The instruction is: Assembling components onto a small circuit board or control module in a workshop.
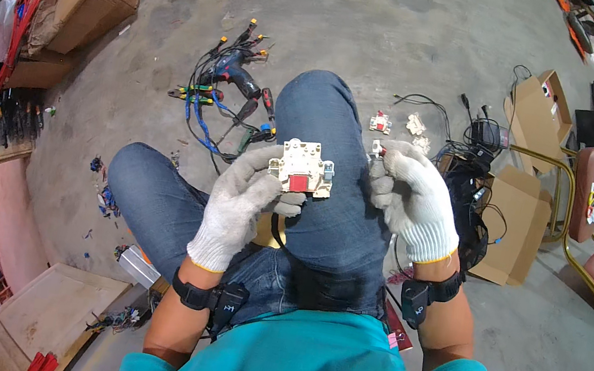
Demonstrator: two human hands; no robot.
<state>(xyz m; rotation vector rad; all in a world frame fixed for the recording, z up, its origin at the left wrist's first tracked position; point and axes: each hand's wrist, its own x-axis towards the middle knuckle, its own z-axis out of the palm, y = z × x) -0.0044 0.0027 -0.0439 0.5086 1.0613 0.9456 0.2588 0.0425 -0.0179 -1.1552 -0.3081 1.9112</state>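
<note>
My left hand (234, 202), in a white knit glove, grips a cream plastic electrical housing (302, 156) with a red block on its near edge and a grey-blue piece at its right side. The housing is held over my raised right knee. Closed in a pinch, my gloved right hand (415, 198) has a small white piece (377, 148) at its fingertips, to the right of the housing and apart from it. Beyond that hand, similar cream parts lie on the floor, one of them a cream-and-red part (380, 122).
A cordless drill (236, 73) lies among cables and pliers ahead on the left. To the right are black cables with an adapter (487, 133), open cardboard boxes (515, 220) and a chair (589, 197). More cardboard boxes (99, 0) stand far left; a wooden board (45, 308) lies near left.
</note>
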